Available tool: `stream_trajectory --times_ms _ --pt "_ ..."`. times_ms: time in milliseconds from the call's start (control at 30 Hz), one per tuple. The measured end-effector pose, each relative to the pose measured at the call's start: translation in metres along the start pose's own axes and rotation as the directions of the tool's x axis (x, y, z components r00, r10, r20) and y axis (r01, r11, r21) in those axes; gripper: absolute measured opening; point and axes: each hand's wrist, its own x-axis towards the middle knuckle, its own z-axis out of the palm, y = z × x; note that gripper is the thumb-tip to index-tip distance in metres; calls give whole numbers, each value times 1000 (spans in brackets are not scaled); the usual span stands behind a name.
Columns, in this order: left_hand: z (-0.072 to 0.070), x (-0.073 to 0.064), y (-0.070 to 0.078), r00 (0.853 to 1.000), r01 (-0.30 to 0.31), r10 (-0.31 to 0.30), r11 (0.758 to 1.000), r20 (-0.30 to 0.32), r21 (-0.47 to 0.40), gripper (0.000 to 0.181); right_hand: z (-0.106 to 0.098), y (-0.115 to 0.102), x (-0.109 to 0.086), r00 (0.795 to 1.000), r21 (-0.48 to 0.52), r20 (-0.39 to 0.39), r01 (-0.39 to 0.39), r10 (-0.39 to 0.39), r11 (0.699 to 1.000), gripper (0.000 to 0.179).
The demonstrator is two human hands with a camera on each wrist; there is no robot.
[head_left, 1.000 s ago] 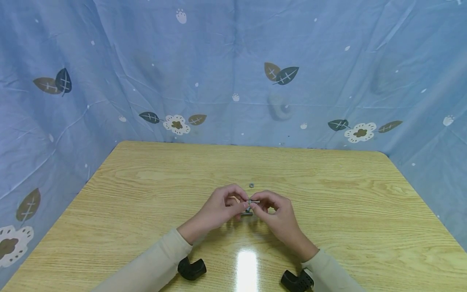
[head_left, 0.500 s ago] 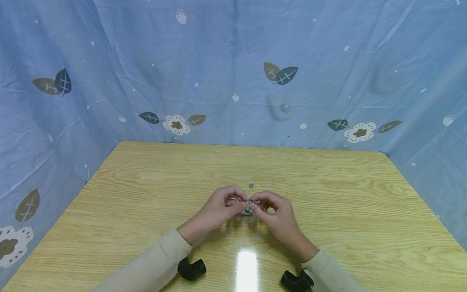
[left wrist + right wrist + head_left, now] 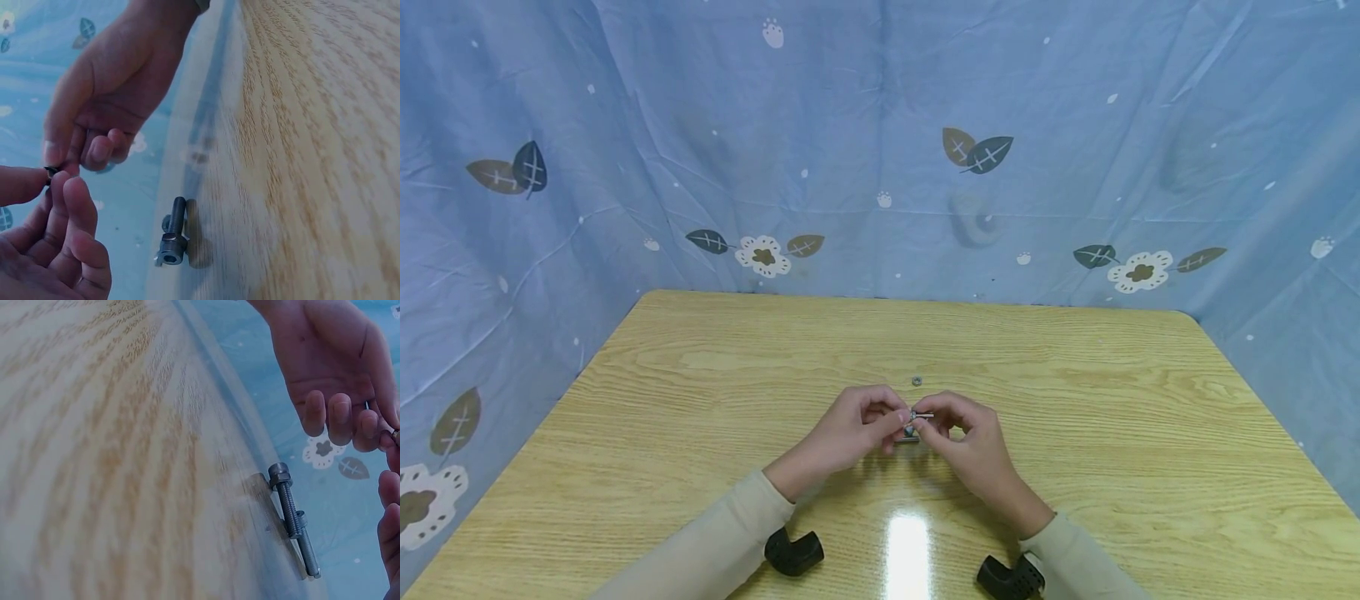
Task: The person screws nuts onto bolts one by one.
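At the middle of the table, my left hand [image 3: 850,429] and right hand [image 3: 966,437] meet fingertip to fingertip. Between them they pinch a small metal bolt [image 3: 924,415], its thin shank pointing right in the head view. Most of it is hidden behind fingers; in the left wrist view only a small dark bit of the bolt [image 3: 51,172] shows. Under the hands lies a socket-head bolt with a nut on it [image 3: 284,500]. Another bolt [image 3: 307,550] lies close beside it.
A loose nut [image 3: 917,381] lies on the wooden table [image 3: 1075,400] beyond the hands. Black curved wrist mounts [image 3: 793,552] hang by the sleeves. A blue patterned curtain [image 3: 850,167] stands behind the table.
My left thumb and fingers shift slightly at the bolt, the thumb tip a little higher. The right hand stays almost still, and the things on the table stay in place.
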Motion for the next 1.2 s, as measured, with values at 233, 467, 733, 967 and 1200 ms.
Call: stream_trajectory --times_ms 233,467,733,967,1200 --pt "-6 -1 1 997 -9 13 998 -70 69 16 -6 0 3 999 -30 -5 -43 43 999 22" --pt "-18 0 -2 989 -18 55 965 -139 260 15 -15 1 9 990 -110 -60 -136 130 985 24" --pt "-23 3 -9 987 -52 108 912 -116 406 10 -17 9 8 982 -148 -25 -187 185 971 21" --pt "-21 7 -10 986 -37 123 811 -108 584 9 -19 12 8 975 -186 8 -216 221 959 23" --pt "-19 13 -12 991 10 86 725 -104 689 12 -18 13 8 970 -220 24 -232 243 948 22"
